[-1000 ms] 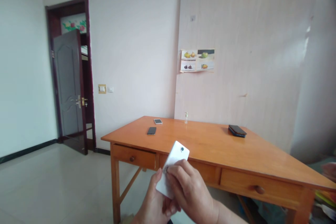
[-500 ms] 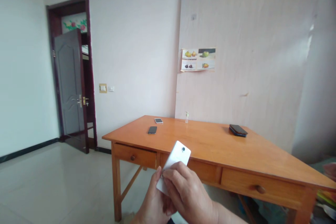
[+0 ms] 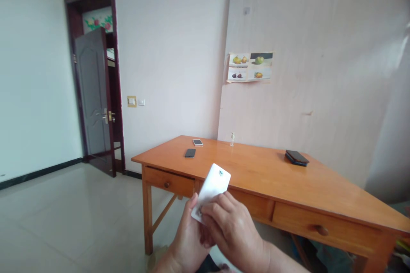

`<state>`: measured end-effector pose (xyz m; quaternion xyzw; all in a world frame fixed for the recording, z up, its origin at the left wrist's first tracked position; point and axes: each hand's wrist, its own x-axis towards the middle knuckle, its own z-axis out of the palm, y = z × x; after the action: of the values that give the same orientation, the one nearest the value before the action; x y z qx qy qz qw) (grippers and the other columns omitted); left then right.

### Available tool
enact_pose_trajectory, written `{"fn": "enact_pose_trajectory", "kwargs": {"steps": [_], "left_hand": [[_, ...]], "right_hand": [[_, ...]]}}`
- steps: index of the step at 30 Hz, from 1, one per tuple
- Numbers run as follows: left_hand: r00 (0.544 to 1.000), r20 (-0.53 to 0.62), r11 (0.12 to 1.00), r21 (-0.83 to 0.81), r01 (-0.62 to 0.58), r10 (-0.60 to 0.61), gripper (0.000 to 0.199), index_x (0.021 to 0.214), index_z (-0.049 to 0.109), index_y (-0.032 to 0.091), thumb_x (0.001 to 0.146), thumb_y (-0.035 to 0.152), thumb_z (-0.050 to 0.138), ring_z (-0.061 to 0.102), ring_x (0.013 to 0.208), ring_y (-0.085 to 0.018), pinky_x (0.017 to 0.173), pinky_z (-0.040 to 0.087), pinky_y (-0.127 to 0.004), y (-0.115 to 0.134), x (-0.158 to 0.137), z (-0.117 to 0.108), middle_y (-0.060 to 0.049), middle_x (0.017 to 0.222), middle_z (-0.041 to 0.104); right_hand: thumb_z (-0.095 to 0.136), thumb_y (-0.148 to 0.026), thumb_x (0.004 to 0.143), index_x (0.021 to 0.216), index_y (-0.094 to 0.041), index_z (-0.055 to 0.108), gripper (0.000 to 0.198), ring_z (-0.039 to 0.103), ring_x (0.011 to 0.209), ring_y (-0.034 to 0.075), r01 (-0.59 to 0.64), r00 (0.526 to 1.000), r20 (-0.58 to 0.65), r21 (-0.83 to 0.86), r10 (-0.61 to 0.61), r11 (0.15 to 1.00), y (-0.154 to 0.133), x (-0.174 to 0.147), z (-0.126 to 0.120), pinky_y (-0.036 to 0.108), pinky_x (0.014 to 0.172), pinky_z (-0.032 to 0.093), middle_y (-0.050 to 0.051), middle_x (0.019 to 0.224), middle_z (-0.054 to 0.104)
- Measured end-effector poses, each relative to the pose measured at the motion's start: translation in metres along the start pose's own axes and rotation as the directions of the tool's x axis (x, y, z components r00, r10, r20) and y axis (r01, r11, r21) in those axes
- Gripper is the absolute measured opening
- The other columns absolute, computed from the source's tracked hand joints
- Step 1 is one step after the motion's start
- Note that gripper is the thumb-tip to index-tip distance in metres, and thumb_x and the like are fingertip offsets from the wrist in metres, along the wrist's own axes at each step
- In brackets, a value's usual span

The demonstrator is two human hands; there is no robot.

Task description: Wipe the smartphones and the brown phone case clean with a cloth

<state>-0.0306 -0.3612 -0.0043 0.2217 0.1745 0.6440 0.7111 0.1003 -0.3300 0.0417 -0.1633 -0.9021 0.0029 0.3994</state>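
Note:
A white smartphone [image 3: 211,183] is held tilted in front of the near table edge, its back and round camera lens facing me. My left hand [image 3: 185,239] is wrapped round the lower end from the left, the thumb along the phone's side. Over the lower back of the phone lies my right hand [image 3: 232,224], fingers curled and pinched together against it. A small dark spot shows at those fingertips; what they pinch, if anything, I cannot make out. The phone's screen side is hidden.
On the wooden table [image 3: 256,168] lie a dark phone [image 3: 190,153], a white-framed phone [image 3: 197,142] and a stack of dark flat devices [image 3: 297,158]. A small clear pump bottle [image 3: 232,139] stands at the back. Drawers [image 3: 169,181] line the front. A door [image 3: 92,102] stands ajar at left.
The whole view has shifted, so table and door sit slightly further right and higher. Both hands keep their hold at the white smartphone, with the right fingers still at its lower back.

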Motion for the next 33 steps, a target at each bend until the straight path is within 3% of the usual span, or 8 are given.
{"fn": "enact_pose_trajectory", "kwargs": {"steps": [5, 7, 10, 13, 17, 20, 27, 33], "left_hand": [[0.993, 0.120, 0.995, 0.101, -0.008, -0.004, 0.067, 0.089, 0.066, 0.009, 0.088, 0.069, 0.037, 0.039, 0.037, -0.009, 0.054, 0.037, -0.029, -0.002, 0.002, 0.002, 0.000, 0.050, 0.054], [0.993, 0.119, 0.996, 0.092, -0.005, -0.006, 0.065, 0.089, 0.066, 0.009, 0.089, 0.068, 0.038, 0.040, 0.038, -0.010, 0.053, 0.036, -0.028, -0.002, 0.001, 0.002, 0.000, 0.050, 0.053], [0.999, 0.040, 1.000, 0.009, 0.005, -0.005, 0.053, 0.091, 0.065, 0.012, 0.090, 0.061, 0.045, 0.049, 0.045, -0.011, 0.048, 0.031, -0.024, 0.000, 0.000, 0.002, -0.001, 0.056, 0.058], [1.000, 0.006, 1.000, -0.021, 0.013, -0.013, 0.049, 0.092, 0.065, 0.013, 0.091, 0.058, 0.047, 0.051, 0.047, -0.011, 0.047, 0.029, -0.022, 0.002, -0.001, 0.001, -0.001, 0.060, 0.061], [0.993, 0.116, 0.997, 0.078, -0.004, -0.005, 0.064, 0.088, 0.066, 0.010, 0.090, 0.067, 0.036, 0.041, 0.039, -0.011, 0.055, 0.037, -0.028, 0.001, 0.000, 0.002, 0.001, 0.046, 0.050], [0.986, 0.164, 0.995, 0.102, -0.007, -0.010, 0.069, 0.091, 0.066, 0.008, 0.089, 0.069, 0.033, 0.039, 0.039, -0.011, 0.059, 0.040, -0.031, 0.001, 0.000, 0.004, 0.000, 0.047, 0.051], [0.999, 0.030, 0.999, -0.045, 0.021, -0.020, 0.046, 0.092, 0.064, 0.014, 0.091, 0.057, 0.047, 0.052, 0.049, -0.011, 0.046, 0.028, -0.021, 0.001, 0.000, 0.002, -0.002, 0.064, 0.062], [0.988, 0.152, 0.997, 0.078, 0.016, -0.027, 0.066, 0.094, 0.066, 0.010, 0.090, 0.068, 0.035, 0.042, 0.039, -0.012, 0.059, 0.040, -0.031, -0.003, 0.002, 0.000, 0.001, 0.045, 0.051]], "right_hand": [[0.049, -0.023, 0.094, 0.101, -0.022, 0.063, 0.016, 0.055, 0.082, 0.019, -0.254, 0.947, -0.211, -0.027, 0.243, 0.967, 0.029, 0.011, -0.011, 0.030, 0.071, 0.043, 0.006, 0.091, 0.059], [0.049, -0.022, 0.094, 0.100, -0.022, 0.063, 0.015, 0.054, 0.082, 0.019, -0.238, 0.954, -0.196, -0.038, 0.226, 0.971, 0.026, 0.007, -0.009, 0.031, 0.071, 0.043, 0.006, 0.090, 0.059], [0.051, -0.022, 0.093, 0.095, -0.023, 0.064, 0.013, 0.053, 0.080, 0.019, -0.069, 0.997, -0.046, -0.049, 0.067, 0.996, 0.007, -0.005, -0.002, 0.033, 0.072, 0.041, 0.005, 0.086, 0.059], [0.051, -0.022, 0.093, 0.094, -0.024, 0.064, 0.013, 0.052, 0.079, 0.020, 0.028, 0.999, 0.040, -0.043, -0.026, 0.999, 0.000, -0.010, 0.000, 0.034, 0.073, 0.040, 0.004, 0.083, 0.060], [0.050, -0.023, 0.094, 0.096, -0.022, 0.063, 0.014, 0.052, 0.081, 0.020, -0.130, 0.986, -0.111, -0.080, 0.121, 0.988, 0.026, -0.002, -0.008, 0.034, 0.074, 0.041, 0.005, 0.085, 0.059], [0.050, -0.023, 0.095, 0.097, -0.021, 0.063, 0.013, 0.053, 0.081, 0.020, -0.217, 0.959, -0.205, -0.084, 0.197, 0.972, 0.035, 0.000, -0.010, 0.033, 0.073, 0.042, 0.006, 0.085, 0.059], [0.049, -0.022, 0.095, 0.093, -0.023, 0.065, 0.015, 0.052, 0.076, 0.018, -0.015, 1.000, 0.024, -0.013, 0.015, 1.000, 0.003, -0.009, -0.005, 0.031, 0.069, 0.042, 0.004, 0.082, 0.058], [0.049, -0.023, 0.095, 0.098, -0.021, 0.064, 0.016, 0.052, 0.080, 0.019, -0.175, 0.973, -0.173, -0.118, 0.153, 0.977, 0.024, 0.002, -0.014, 0.033, 0.073, 0.042, 0.006, 0.085, 0.058]]}}
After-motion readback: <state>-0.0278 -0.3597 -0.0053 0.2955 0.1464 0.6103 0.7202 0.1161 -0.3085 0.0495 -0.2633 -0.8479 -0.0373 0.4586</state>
